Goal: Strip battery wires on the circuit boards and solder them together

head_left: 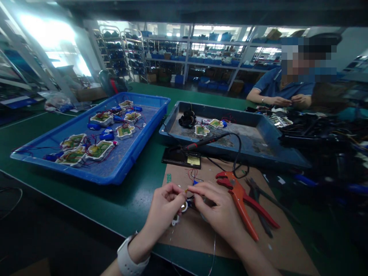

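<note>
My left hand (163, 205) and my right hand (217, 207) meet over a brown cardboard mat (201, 234) at the near table edge. Both pinch a small wired part (188, 191) with red and blue leads; a small round white piece hangs below the fingers. The part itself is mostly hidden by my fingers. A white band sits on my left wrist. Just right of my right hand lie orange-handled pliers (244, 203). Beyond my hands a soldering iron (204, 142) rests on a black stand (181, 157).
A blue tray (138, 153) at the left holds several small circuit boards with wires. A darker tray (258, 153) behind the mat holds a few boards. A seated person (284, 92) in blue works at the far right beside dark cables. Shelving fills the background.
</note>
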`<action>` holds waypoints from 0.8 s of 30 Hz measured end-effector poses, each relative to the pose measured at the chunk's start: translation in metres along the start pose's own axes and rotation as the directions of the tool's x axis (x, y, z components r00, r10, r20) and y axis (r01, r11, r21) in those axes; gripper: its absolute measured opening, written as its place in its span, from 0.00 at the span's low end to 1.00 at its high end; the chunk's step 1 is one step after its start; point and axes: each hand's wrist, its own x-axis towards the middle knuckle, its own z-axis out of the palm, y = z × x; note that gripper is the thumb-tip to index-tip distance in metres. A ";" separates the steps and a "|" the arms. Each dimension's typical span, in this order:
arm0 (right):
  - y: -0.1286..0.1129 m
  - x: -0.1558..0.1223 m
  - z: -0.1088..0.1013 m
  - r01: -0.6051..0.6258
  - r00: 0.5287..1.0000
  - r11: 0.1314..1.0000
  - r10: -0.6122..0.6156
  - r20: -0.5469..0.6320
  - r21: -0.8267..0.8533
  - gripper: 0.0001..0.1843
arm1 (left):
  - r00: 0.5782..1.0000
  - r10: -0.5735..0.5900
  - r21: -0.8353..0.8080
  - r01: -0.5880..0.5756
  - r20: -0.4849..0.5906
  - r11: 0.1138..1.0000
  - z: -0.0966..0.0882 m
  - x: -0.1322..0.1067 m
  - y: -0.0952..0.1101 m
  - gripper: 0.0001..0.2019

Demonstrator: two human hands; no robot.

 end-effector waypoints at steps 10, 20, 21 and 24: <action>0.001 0.000 0.000 0.018 0.999 0.998 -0.020 0.037 0.052 0.15 | 1.000 -0.001 0.052 0.001 -0.001 0.999 0.000 -0.001 -0.002 0.09; -0.002 0.001 -0.001 -0.020 1.000 0.999 0.020 0.003 0.033 0.14 | 1.000 0.007 0.076 -0.007 0.001 0.997 0.000 -0.002 -0.001 0.07; -0.002 0.001 -0.001 -0.018 1.000 0.999 0.018 -0.001 0.042 0.15 | 1.000 0.005 0.078 -0.005 -0.001 0.997 0.001 -0.002 -0.001 0.07; -0.001 0.001 -0.001 0.005 1.000 0.998 -0.006 0.021 0.064 0.15 | 1.000 0.013 0.089 -0.013 -0.002 0.996 0.003 -0.001 -0.001 0.08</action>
